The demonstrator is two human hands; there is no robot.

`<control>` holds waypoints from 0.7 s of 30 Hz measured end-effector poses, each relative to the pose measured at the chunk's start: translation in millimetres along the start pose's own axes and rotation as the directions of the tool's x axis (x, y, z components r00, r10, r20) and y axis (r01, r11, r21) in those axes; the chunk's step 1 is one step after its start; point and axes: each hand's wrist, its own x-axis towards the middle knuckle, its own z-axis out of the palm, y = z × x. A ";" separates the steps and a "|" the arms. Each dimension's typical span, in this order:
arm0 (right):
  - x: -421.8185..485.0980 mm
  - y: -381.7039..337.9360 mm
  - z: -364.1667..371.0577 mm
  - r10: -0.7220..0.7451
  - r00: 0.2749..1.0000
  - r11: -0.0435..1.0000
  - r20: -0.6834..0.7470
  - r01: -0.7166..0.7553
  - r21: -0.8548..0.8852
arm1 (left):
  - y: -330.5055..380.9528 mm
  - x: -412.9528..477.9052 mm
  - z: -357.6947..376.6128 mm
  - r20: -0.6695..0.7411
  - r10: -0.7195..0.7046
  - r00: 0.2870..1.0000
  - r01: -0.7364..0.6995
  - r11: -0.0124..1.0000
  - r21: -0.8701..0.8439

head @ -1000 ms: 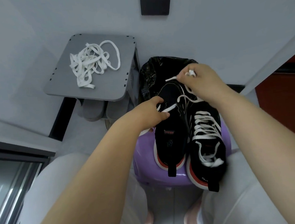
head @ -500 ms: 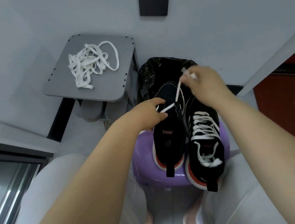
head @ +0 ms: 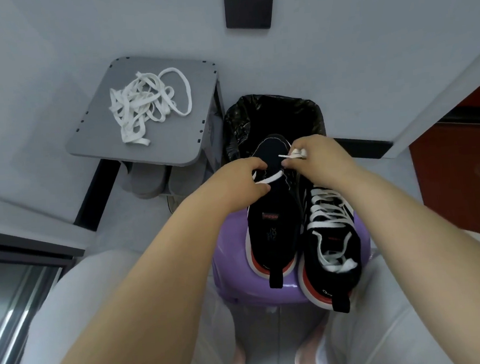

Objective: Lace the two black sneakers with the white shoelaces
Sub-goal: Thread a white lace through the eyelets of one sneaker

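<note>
Since a moment ago my right hand (head: 322,161) has dropped from up over the toe toward the frame's centre, bringing the lace tips close to my left hand (head: 244,178). Both hands are pinched shut on the white shoelace (head: 270,177): the left grips the flat strand where it crosses the vamp, the right holds the gathered ends (head: 295,155) between thumb and fingers. That lace runs only through the lowest eyelets of the left-hand sneaker (head: 273,222), so nearly all its rows remain to be threaded. Touching it on the right, the other sneaker (head: 330,238) already shows full crisscross lacing, ends loose on its tongue. Both sit on the purple stool (head: 231,274) at lower centre. Spare laces (head: 147,108) lie tangled on the grey desk (head: 173,147), upper left. I judge the job roughly half done.
</note>
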 end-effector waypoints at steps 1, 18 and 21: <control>0.5 -1.5 -2.7 -0.007 0.999 1.000 -0.036 0.007 0.006 | -0.2 -0.5 -0.4 -0.005 0.001 1.000 -0.001 1.000 -0.001; -6.2 -0.6 -12.8 -0.009 1.000 0.996 0.027 0.007 0.087 | -1.3 -1.7 -1.9 -0.015 0.010 1.000 -0.010 1.000 0.009; -6.9 -5.3 -24.4 0.081 0.990 0.800 -0.117 0.005 0.599 | -2.5 -1.8 -2.9 -0.007 0.016 1.000 -0.016 1.000 0.012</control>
